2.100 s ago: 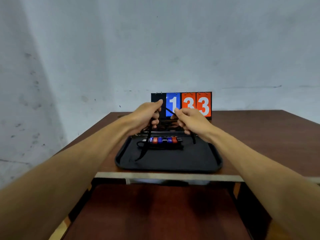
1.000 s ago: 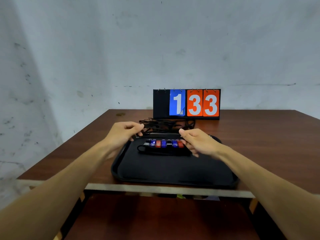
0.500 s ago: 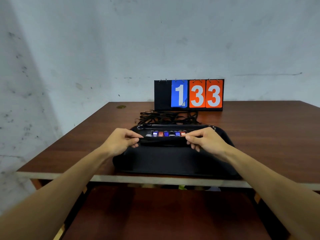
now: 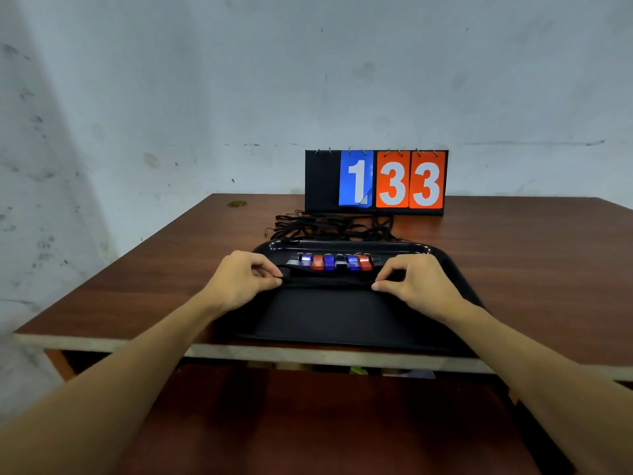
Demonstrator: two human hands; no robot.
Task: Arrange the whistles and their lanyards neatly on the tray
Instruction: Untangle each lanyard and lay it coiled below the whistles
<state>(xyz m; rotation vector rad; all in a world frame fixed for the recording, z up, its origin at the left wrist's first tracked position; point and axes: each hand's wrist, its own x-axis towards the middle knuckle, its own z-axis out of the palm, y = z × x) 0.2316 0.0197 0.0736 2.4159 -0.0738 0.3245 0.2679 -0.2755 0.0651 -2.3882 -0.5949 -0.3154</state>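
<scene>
Compared with half a second ago, barely changed: left hand [image 4: 241, 281] and right hand [image 4: 416, 284] still pinching a lanyard [image 4: 327, 282] taut across the tray [image 4: 342, 320], before the whistles [image 4: 330, 262]. Strap hard to distinguish against black.

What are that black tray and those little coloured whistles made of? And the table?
The tray looks like moulded black plastic: its raised rim is glossy and catches light, while the floor looks matte. The whistles seem to be translucent plastic in red and blue, and they glint. The table shows a reddish wood-grain surface over a pale front edge, so probably a laminated board, though solid wood cannot be ruled out.
</scene>
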